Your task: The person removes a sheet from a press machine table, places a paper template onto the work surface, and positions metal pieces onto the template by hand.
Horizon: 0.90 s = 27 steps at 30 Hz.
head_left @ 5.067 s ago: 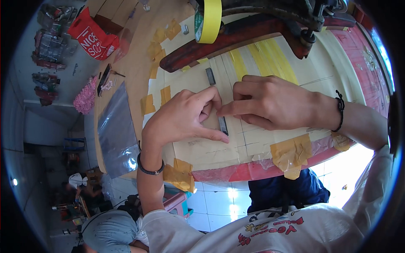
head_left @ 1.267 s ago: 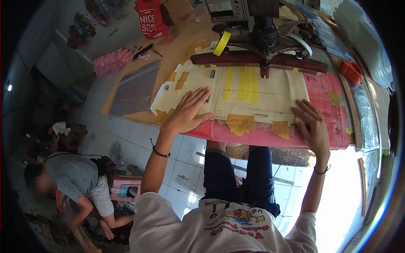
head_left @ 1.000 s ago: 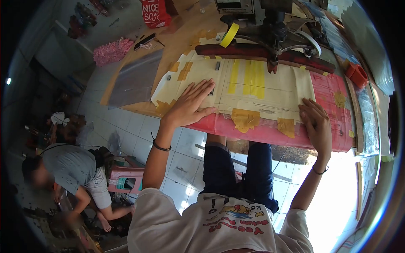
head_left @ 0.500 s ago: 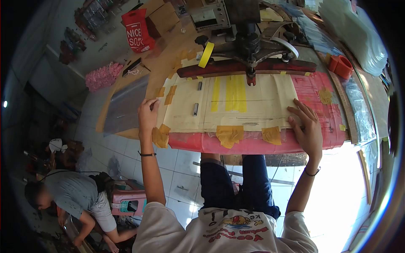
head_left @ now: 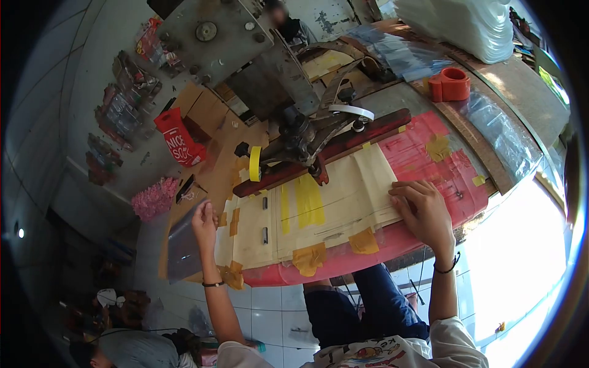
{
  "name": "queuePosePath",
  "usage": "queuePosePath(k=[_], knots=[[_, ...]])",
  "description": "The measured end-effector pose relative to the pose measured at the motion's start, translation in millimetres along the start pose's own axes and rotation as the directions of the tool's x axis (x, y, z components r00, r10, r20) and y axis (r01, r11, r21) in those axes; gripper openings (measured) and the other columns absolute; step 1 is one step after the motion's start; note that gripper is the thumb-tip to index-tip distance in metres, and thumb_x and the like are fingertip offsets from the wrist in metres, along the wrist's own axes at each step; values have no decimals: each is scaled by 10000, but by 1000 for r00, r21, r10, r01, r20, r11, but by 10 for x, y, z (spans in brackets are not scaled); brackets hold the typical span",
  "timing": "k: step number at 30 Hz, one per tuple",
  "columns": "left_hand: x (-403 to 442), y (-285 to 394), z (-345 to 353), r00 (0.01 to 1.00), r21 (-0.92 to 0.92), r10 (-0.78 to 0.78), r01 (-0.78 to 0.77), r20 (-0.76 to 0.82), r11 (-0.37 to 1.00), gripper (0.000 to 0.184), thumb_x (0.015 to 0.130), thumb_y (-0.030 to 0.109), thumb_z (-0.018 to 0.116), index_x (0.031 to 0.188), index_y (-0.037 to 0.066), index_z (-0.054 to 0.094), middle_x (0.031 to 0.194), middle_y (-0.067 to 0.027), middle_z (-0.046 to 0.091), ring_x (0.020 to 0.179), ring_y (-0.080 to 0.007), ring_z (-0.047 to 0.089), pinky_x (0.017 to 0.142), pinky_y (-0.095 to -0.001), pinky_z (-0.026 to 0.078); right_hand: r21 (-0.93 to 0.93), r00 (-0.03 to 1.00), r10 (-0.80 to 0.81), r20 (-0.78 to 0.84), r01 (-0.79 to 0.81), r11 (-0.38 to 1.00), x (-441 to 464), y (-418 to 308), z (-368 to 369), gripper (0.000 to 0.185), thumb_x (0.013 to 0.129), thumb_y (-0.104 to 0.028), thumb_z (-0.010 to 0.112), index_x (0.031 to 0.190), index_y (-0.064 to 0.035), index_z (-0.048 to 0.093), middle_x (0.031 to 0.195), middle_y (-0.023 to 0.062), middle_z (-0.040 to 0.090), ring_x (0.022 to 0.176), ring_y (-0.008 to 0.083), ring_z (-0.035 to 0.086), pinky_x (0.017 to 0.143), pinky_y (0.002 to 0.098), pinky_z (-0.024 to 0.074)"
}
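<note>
My left hand (head_left: 205, 228) is raised at the left edge of the work surface, its fingertips pinched together; whether anything is between them I cannot tell. A clear plastic sheet (head_left: 183, 245) lies right beside it. My right hand (head_left: 423, 211) rests with fingers apart and slightly bent on the right end of a cream paper-covered board (head_left: 346, 205). Yellow strips (head_left: 310, 199), two small metal pieces (head_left: 265, 235) and brown tape (head_left: 308, 259) are on that board. Under it is a pink-red covered pad (head_left: 454, 178). A press head with a long dark red bar (head_left: 383, 132) crosses above the board.
A yellow tape roll (head_left: 254, 164) and a white ring (head_left: 351, 112) hang on the press. To the right stand a red tape dispenser (head_left: 450, 84) and stacked clear plastic (head_left: 460, 24). A red bag (head_left: 181, 138) and pink bundle (head_left: 154, 198) lie left. Another person (head_left: 138, 349) crouches lower left.
The view has tilted and swung, showing more of the press. My left hand has moved toward the plastic sheet's corner; my right hand remains at the board's right end.
</note>
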State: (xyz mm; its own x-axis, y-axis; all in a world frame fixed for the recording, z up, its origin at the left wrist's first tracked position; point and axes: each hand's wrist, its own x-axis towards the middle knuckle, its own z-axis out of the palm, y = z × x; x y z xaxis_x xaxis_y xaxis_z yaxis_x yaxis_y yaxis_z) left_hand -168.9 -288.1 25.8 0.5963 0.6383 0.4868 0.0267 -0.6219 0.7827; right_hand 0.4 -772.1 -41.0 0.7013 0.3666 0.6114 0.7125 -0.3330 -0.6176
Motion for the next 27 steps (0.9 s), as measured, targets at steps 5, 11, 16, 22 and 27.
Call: queuePosePath(k=[5,11,16,22,27], knots=[[439,224,326,998,5,53,-53,22,999,301,982,238,575,1100,-34,626,766,1,573,646,-59,510,600,-226,434,69,996,79,-46,-76,995,13,-25,-44,130,864,-132,631,937,-35,678,883,100,669,828,283,602,781,389,469],[990,-63,598,984,-35,7,-1,178,999,279,967,196,581,1112,-40,622,819,-14,602,661,-66,524,605,-225,444,34,996,70,-49,-68,997,33,-32,-22,129,861,-133,629,936,-41,680,846,101,660,788,279,588,765,388,464],[1469,-549,783,984,86,97,-111,149,990,304,954,213,597,1156,-12,630,905,-58,652,779,-122,606,729,-265,496,31,996,70,-59,-69,997,69,-29,-12,130,860,-132,628,932,-38,683,845,104,657,790,278,582,760,387,458],[1525,-1210,1025,964,165,173,-208,200,964,318,943,235,603,1183,31,650,1013,-104,697,941,-168,655,849,-297,500,34,995,92,-46,-91,995,81,-26,-9,128,860,-129,631,930,-36,683,832,101,646,780,273,578,748,379,455],[1445,-1066,1032,948,245,185,-250,260,937,311,920,250,620,1114,13,678,1035,-142,704,924,-192,676,831,-311,510,30,992,114,-52,-112,993,86,-49,0,128,858,-131,634,929,-36,683,826,96,642,771,267,576,732,373,456]])
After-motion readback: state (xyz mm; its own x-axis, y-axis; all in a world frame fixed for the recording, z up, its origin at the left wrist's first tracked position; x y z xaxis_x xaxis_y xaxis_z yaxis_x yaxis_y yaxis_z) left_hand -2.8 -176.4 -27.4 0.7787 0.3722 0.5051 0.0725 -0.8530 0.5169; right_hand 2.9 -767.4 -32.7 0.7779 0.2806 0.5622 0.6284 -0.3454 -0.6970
